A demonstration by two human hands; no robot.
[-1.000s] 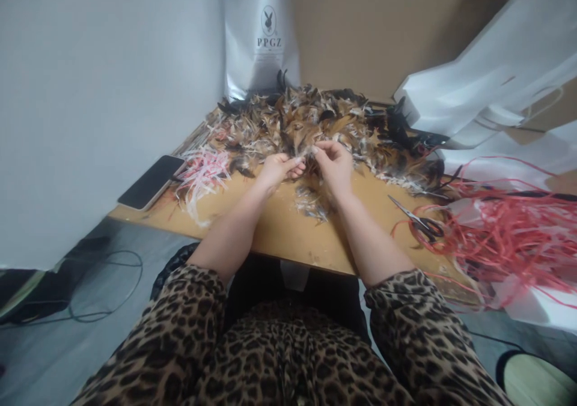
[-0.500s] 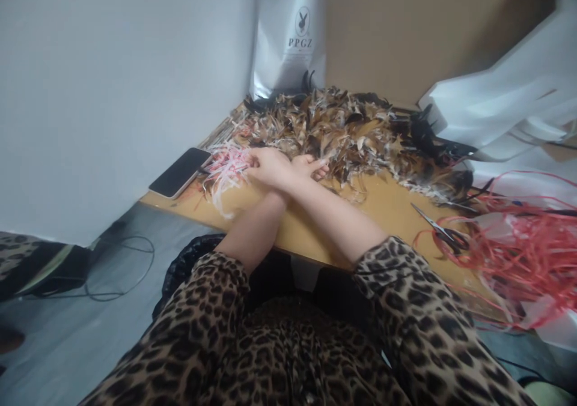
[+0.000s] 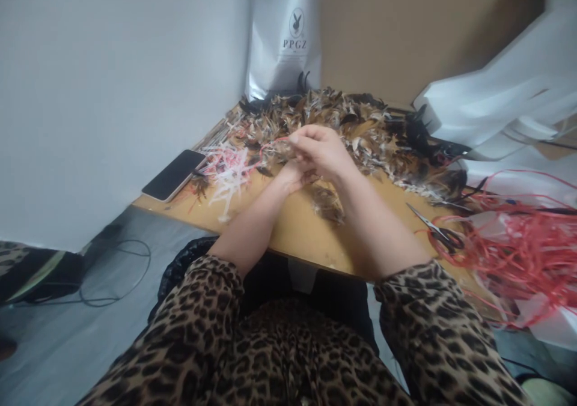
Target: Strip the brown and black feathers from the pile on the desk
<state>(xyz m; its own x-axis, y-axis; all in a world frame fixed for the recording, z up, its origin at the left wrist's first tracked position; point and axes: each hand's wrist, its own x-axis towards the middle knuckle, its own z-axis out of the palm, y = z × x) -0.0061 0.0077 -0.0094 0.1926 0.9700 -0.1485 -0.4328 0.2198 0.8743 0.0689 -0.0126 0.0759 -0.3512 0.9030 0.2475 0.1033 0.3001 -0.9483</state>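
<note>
My right hand point(image 3: 322, 151) is pinched shut on a thin red strip point(image 3: 274, 143), whose loose end trails left over the feathers. Just below and to the left is my left hand point(image 3: 297, 175), its fingers curled closed, partly covered by the right. A small bunch of brown feathers point(image 3: 328, 205) sticks out from the left hand beneath my right wrist; the grip itself is mostly hidden. Beyond both hands spreads a big heap of brown, black and white feathers point(image 3: 311, 110). Left of them lies a pile of pink and white strips point(image 3: 228, 164).
A phone point(image 3: 174, 175) rests at the left edge of the wooden table point(image 3: 297, 235). Scissors point(image 3: 436, 227) lie on the right, beside a tangle of red strips point(image 3: 527, 256). A silver-white bag point(image 3: 283, 39) stands behind the feathers, and white sheeting point(image 3: 505, 99) hangs at the right.
My right hand has left the pink and white pile and moved right, bringing a red strip. The crossed forearms have parted, and the small feather bunch now shows below the hands.
</note>
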